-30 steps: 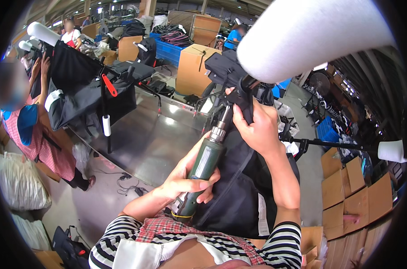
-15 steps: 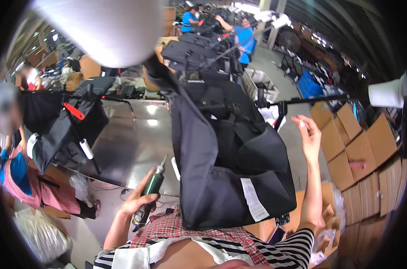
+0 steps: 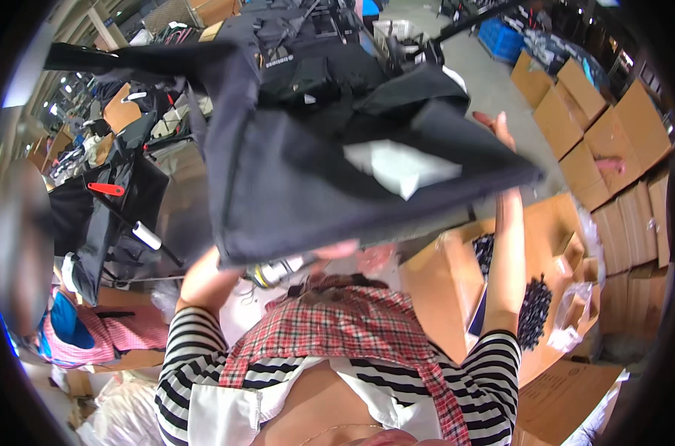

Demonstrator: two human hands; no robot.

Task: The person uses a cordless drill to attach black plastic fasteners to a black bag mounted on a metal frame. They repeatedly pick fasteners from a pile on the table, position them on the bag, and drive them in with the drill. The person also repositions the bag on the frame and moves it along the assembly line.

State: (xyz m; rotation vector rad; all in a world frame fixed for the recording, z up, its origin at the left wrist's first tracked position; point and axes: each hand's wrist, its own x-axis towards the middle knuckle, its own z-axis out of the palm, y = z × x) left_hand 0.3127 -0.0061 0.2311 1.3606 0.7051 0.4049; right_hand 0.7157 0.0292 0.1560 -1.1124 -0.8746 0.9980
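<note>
A large black fabric piece (image 3: 300, 193), shaped like a folding seat or bag, fills the middle, its near edge raised and blurred. On its front panel a white label (image 3: 404, 167) flaps. Under the near edge is my left hand (image 3: 339, 250), mostly hidden. The end of an electric screwdriver (image 3: 276, 270) sticks out beside it, with the hand closed on the tool; its green body is covered. At the right side my right hand (image 3: 503, 132) reaches up by the fabric's corner. Its fingers are extended, with no object visible in them; the palm is partly hidden.
To the left are a black fabric frame with a red part (image 3: 107, 189) and a person in a checked garment (image 3: 133, 333). At right stand cardboard boxes (image 3: 598, 141) and an open carton (image 3: 434, 279) with small black parts (image 3: 534, 312). A blue crate (image 3: 501, 39) lies beyond.
The fabric piece's near edge has risen and swung, covering the screwdriver and most of my left hand, which moved right beneath it. My right hand now sits behind the fabric's corner. The view has tilted down.
</note>
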